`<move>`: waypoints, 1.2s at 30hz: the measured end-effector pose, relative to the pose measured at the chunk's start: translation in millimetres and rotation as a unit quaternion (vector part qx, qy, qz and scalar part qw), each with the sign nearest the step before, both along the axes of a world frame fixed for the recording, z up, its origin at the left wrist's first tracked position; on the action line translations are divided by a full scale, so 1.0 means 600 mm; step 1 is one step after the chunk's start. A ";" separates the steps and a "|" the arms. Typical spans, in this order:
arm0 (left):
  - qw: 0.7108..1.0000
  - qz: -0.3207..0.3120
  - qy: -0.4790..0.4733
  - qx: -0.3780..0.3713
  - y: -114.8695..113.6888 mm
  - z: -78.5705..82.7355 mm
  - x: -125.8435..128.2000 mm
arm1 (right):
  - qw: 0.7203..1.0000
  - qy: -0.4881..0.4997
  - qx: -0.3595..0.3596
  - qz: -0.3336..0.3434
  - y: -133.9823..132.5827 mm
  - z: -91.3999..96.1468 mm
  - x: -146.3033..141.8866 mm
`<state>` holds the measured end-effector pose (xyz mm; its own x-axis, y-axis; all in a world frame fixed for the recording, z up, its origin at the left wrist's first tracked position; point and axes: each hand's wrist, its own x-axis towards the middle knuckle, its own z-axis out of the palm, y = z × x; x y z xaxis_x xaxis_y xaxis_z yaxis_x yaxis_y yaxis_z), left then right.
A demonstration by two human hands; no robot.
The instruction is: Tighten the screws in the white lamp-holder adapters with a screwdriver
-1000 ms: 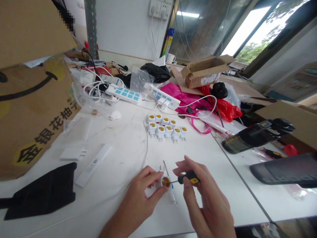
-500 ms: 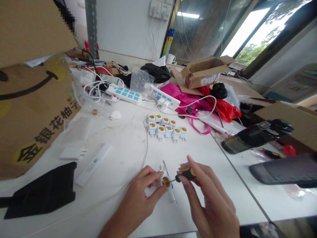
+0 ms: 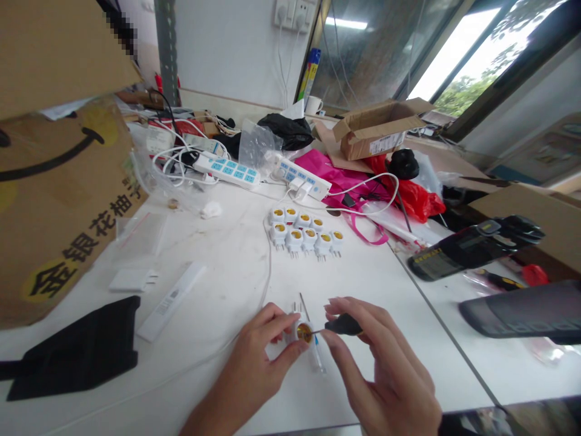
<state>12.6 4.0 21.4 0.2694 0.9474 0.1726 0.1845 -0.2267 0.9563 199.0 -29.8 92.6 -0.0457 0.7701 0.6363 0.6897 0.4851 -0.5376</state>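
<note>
Right hand [image 3: 385, 369] had rolled its grip over the screwdriver [image 3: 344, 325], pinching it; left hand [image 3: 258, 357] pinched the white socket adapter [image 3: 302, 332], lower centre.

1. My only camera rides on my head, facing forward and down over the counter [image 3: 227, 266].
2. It sits close above my left hand [image 3: 256, 369] and right hand [image 3: 385, 375]; the window [image 3: 458, 54] lies far ahead.

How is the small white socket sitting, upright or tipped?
Tipped: the left hand holds the socket on its side, brass opening facing the screwdriver in the right hand.
</note>
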 end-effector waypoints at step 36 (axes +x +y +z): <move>1.000 -0.008 0.010 -0.016 0.001 0.005 0.000 | 0.995 0.062 -0.084 0.003 -0.001 0.000 -0.007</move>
